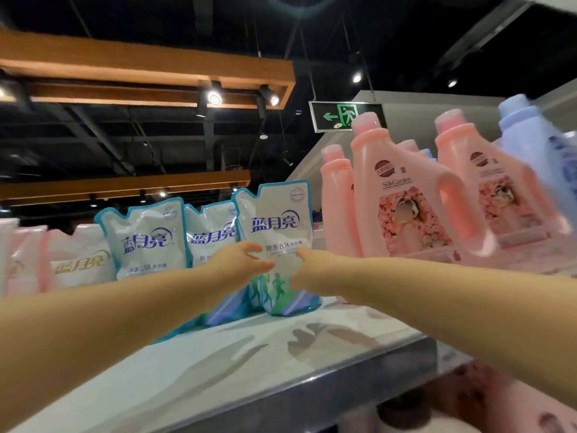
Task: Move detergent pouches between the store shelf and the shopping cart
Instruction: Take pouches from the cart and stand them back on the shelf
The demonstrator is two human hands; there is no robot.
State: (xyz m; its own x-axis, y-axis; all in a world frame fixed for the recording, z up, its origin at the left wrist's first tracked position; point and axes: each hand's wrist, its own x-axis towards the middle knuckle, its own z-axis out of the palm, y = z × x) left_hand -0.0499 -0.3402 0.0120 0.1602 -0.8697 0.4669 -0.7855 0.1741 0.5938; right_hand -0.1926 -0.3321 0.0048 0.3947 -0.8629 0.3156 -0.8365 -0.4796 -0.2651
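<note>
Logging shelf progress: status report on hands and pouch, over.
Both at rightmost pouch: left hand, right hand, grip unclear. Pouch upright on shelf. Nothing blocking; pink bottles beside it.
</note>
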